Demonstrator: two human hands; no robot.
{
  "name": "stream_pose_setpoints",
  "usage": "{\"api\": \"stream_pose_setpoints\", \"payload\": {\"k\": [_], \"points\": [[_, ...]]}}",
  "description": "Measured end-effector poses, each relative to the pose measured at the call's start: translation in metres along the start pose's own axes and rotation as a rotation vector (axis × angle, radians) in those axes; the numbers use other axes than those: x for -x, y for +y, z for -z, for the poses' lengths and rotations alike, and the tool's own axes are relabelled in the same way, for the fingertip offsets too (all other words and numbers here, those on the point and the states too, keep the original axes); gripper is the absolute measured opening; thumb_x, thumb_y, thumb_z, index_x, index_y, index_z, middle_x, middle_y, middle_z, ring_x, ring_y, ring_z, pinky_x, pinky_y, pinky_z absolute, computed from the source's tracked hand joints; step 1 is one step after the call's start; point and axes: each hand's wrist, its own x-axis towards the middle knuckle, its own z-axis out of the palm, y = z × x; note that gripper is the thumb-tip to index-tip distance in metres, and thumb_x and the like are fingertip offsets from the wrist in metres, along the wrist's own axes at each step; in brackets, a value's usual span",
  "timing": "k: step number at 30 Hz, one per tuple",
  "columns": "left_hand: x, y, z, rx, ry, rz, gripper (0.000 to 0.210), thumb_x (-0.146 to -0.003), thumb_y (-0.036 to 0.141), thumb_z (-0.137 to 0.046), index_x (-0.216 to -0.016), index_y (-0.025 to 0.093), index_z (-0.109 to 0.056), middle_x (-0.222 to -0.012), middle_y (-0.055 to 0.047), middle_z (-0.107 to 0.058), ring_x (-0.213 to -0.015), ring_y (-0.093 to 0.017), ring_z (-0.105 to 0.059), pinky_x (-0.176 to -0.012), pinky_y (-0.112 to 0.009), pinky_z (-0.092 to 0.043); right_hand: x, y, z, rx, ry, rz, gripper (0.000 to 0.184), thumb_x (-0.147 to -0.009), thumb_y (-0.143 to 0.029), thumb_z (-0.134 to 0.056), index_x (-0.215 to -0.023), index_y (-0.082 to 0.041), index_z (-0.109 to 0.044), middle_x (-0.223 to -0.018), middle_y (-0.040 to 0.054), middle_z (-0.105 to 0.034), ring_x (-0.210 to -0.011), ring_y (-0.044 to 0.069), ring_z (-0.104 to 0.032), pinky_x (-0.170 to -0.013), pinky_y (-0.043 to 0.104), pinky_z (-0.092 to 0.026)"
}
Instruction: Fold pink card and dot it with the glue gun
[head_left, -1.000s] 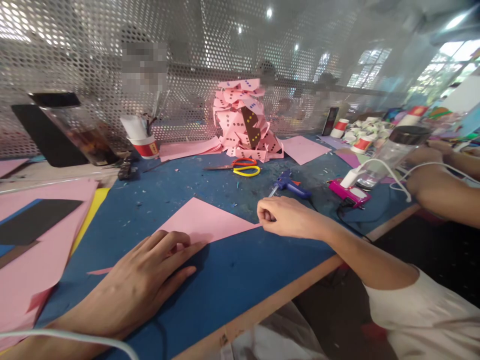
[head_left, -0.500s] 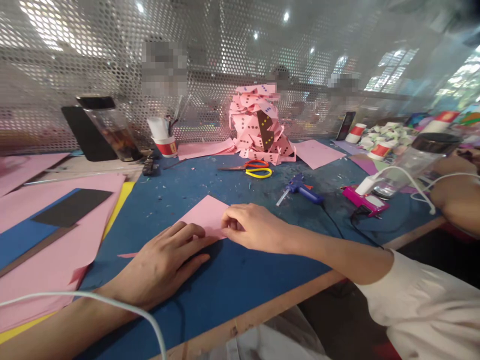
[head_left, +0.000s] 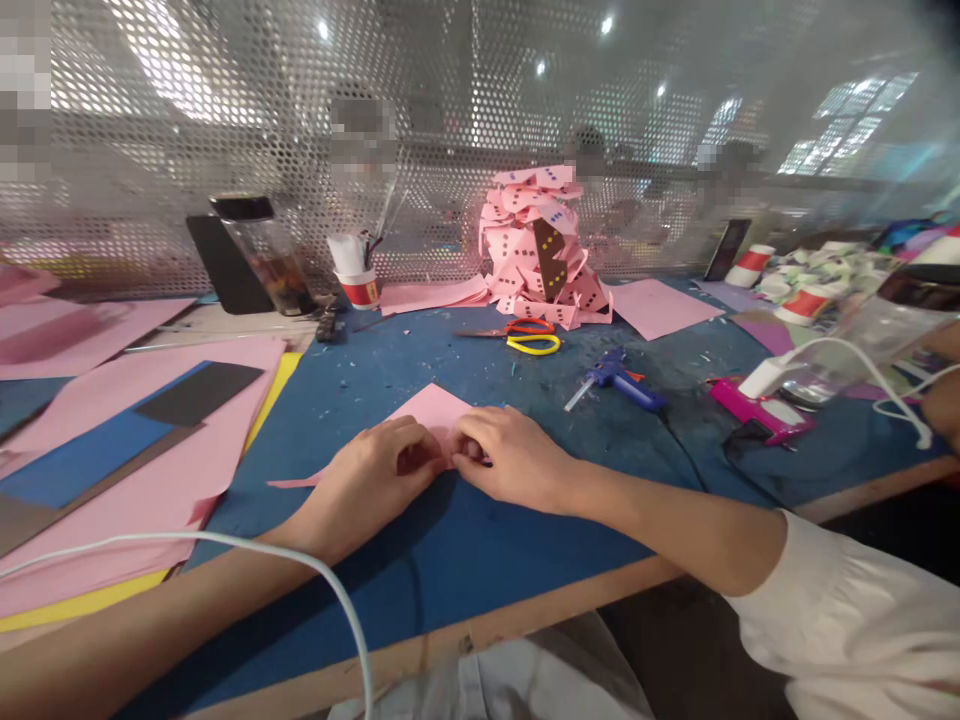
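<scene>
A small sheet of pink paper (head_left: 433, 404) lies on the blue tabletop (head_left: 517, 570) in front of me, its far corner pointing away. My left hand (head_left: 382, 470) pinches the near edge of the sheet, thumb and fingers pressed together. Close beside it, my right hand (head_left: 510, 455) is closed on the same edge, fingertips nearly meeting the left ones. The fingers cover the edge itself, so any fold there is hidden. A narrow pink paper strip (head_left: 294, 483) sticks out beyond my left hand.
Scissors (head_left: 536, 336), a blue glue gun (head_left: 619, 380) and a pink device (head_left: 761, 410) with cables lie beyond my hands. Behind stands a pink paper construction (head_left: 532, 250). Pink sheets (head_left: 247, 400) are stacked left. A white cable (head_left: 330, 575) crosses above my left forearm.
My left hand has gone from lying stretched along the paper to pinching its near edge beside my right hand. The view has shifted slightly left.
</scene>
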Motion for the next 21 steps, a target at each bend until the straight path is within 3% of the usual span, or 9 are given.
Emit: {"api": "stream_pose_setpoints", "payload": {"k": [5, 21], "points": [[-0.0046, 0.0061, -0.0012, -0.034, 0.001, 0.073, 0.014, -0.085, 0.031, -0.059, -0.08, 0.02, -0.066, -0.074, 0.001, -0.068, -0.065, -0.014, -0.059, -0.061, -0.025, -0.041, 0.0012, 0.0009, -0.0015, 0.028, 0.016, 0.039, 0.003, -0.089, -0.018, -0.059, -0.089, -0.019, -0.057, -0.089, 0.0016, -0.065, -0.081, 0.016, -0.055, -0.075, 0.029, -0.034], [-0.0054, 0.0059, 0.007, 0.018, -0.091, 0.112, 0.015, -0.082, 0.026, -0.056, -0.085, 0.022, -0.07, -0.077, 0.002, -0.069, -0.066, -0.014, -0.059, -0.063, -0.025, -0.041, 0.0019, 0.0002, 0.0001, 0.021, -0.005, 0.048, 0.004, -0.09, -0.016, -0.057, -0.092, -0.019, -0.059, -0.095, 0.004, -0.066, -0.086, 0.017, -0.058, -0.079, 0.03, -0.035]]}}
